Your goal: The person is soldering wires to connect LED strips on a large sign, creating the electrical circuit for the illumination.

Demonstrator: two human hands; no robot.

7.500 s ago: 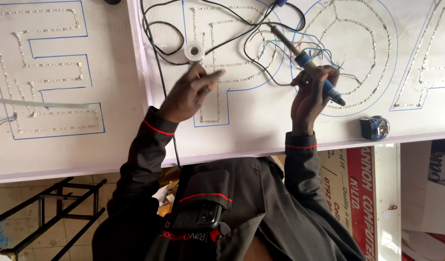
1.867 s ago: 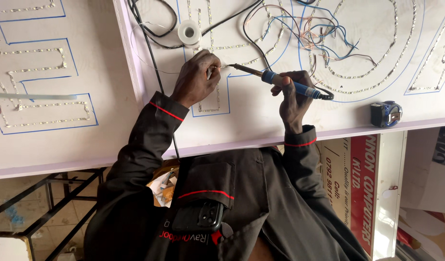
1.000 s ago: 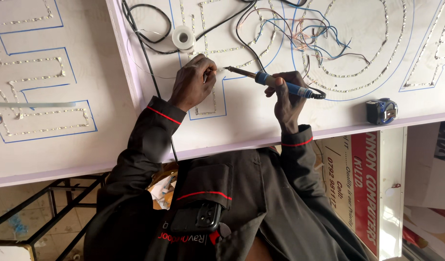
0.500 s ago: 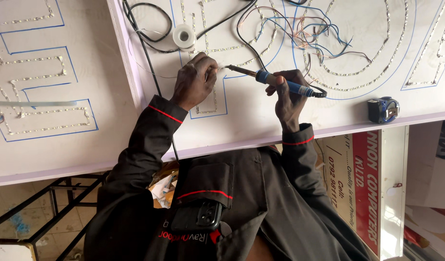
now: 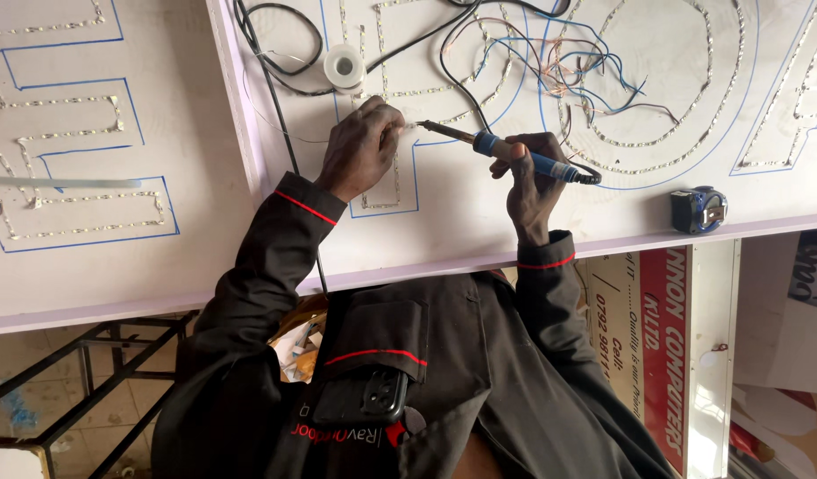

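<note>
Soldering iron (image 5: 506,151) tip stays at left hand (image 5: 359,146), unmoved.

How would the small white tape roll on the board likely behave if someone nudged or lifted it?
The tape roll lies flat on the board, so a nudge would probably slide it, not roll it. It looks small and hollow, so likely light. Set on edge, it might roll.
</note>
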